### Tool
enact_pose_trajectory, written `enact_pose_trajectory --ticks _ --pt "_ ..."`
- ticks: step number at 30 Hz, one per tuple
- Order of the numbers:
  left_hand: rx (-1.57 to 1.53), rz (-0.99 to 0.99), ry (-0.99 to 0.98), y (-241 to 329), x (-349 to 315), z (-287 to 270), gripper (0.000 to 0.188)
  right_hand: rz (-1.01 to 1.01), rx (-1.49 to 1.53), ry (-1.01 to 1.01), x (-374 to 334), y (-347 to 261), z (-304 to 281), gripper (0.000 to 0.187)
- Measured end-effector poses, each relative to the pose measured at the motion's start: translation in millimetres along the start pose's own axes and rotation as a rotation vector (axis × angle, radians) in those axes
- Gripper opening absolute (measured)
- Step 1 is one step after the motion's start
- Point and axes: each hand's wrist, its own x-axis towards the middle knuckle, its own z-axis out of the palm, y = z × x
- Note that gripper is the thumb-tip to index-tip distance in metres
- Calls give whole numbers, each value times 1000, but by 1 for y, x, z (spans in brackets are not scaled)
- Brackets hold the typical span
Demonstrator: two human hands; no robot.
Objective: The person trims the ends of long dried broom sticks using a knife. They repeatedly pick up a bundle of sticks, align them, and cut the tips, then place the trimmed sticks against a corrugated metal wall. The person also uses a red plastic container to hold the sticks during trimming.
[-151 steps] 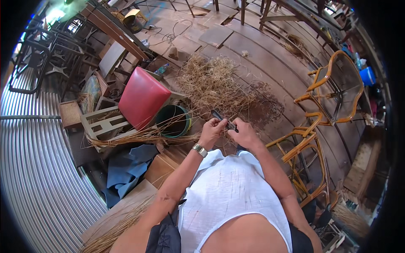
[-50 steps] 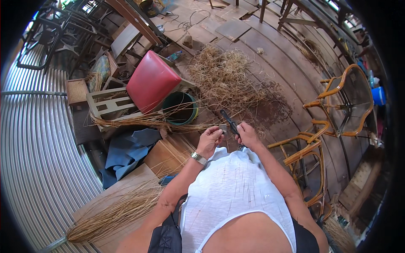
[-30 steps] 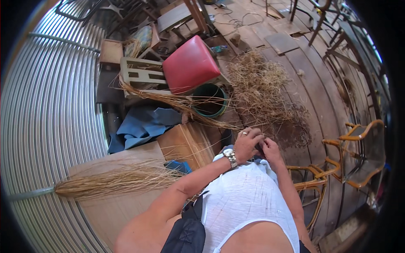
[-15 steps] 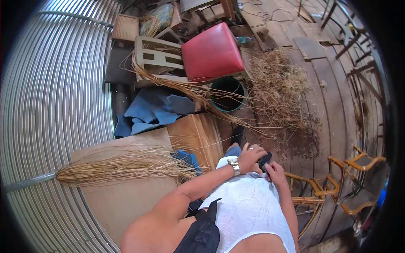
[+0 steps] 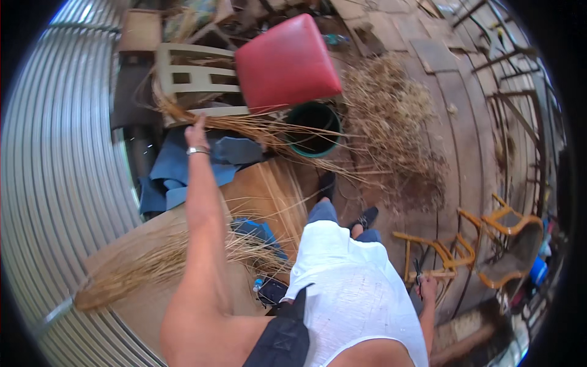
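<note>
Stretched out to the far left, my left hand (image 5: 197, 136) has its fingers around a long bundle of thin tan strands (image 5: 244, 125), which look like rattan. This bundle lies along the light plastic chair frame (image 5: 202, 78) and reaches past the dark green bucket (image 5: 313, 129). Down at my right side, my right hand (image 5: 427, 287) grips a slim black hand tool (image 5: 418, 269) that looks like shears, its blades pointing away from me. A second, looser bundle of strands (image 5: 137, 263) lies on a board to my left, partly behind my left arm.
A red padded seat (image 5: 287, 64) rests beside the chair frame. Blue-grey sheets (image 5: 183, 165) are heaped near the corrugated metal wall (image 5: 61, 159). A pile of tangled fibre scraps (image 5: 391, 110) covers floorboards ahead. Rattan chair frames (image 5: 446, 254) lie on the right.
My hands have parted from in front of my waist. The left has swung far forward and left to the strands on the chair; the right has dropped back to the right with the black shears.
</note>
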Motion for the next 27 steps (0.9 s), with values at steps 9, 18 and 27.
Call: enact_pose_trajectory --ticks 9,18,27 --pt "-125 -274 -136 -49 57 46 50 -108 81 -13 -85 -90 63 25" --pt "-570 -412 -422 -158 -66 82 12 -236 121 -132 -108 -134 93 23" --pt "-847 -540 -566 -90 -238 124 22 -731 -63 -265 -78 -216 159 27"
